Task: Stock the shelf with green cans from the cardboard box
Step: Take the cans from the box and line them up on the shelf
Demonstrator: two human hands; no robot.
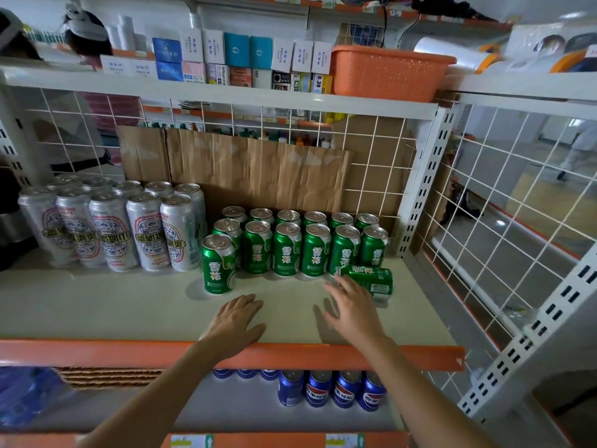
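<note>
– As the person looks down from head height, what is in front of them?

– A pale shelf with an orange front lip. Upright green cans stand in two rows toward the back right, close together. One more upright can, the front can, stands alone just ahead of the rows at their left end.

– Are all the green ones standing?

– No. A fallen can lies on its side in front of the rows, at their right end.

– And the hands?

– Both are bare, with the forearms reaching in over the lip. The left hand lies palm down on the shelf near the front, fingers straight, holding nothing. The right hand is spread with loose fingers, and its fingertips reach the near end of the fallen can. I cannot tell whether they touch it. It grips nothing.

– What else is there?

– Tall silver cans stand to the left of the green ones. A creased cardboard sheet leans against the white wire mesh at the back. An orange basket sits on the shelf above, and blue cans stand on the one below.
</note>
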